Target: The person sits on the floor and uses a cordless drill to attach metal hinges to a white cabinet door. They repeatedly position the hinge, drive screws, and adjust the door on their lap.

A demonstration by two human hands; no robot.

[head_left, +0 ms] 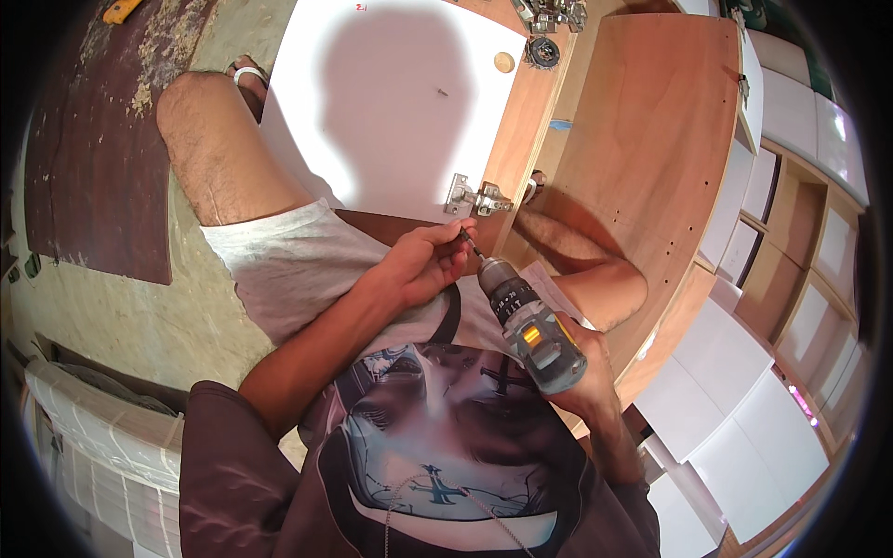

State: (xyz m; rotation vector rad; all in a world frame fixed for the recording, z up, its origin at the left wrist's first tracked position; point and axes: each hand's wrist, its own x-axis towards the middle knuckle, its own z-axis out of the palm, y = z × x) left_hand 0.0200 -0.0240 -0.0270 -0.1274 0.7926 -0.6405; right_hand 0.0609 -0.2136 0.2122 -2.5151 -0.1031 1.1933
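My right hand [584, 367] is wrapped round the grip of a grey-black cordless drill [526, 321], whose bit points up and left, away from my body. At the tip of the bit, my left hand [430, 265] pinches a small dark screw [466, 233] between thumb and fingers. Just beyond the fingertips, a metal cabinet hinge [476, 197] spans from the white panel [298, 112] to the wooden edge beside it. Another small screw [442, 92] lies on the panel, inside the shadow of my head.
A round wooden disc [503, 62], a dark round container [542, 53] and several metal hinges [551, 14] sit along the wooden edge. A brown wooden board [642, 139] stands to the right. White cabinet boxes [716, 381] fill the far right. A dark red board [98, 186] lies left.
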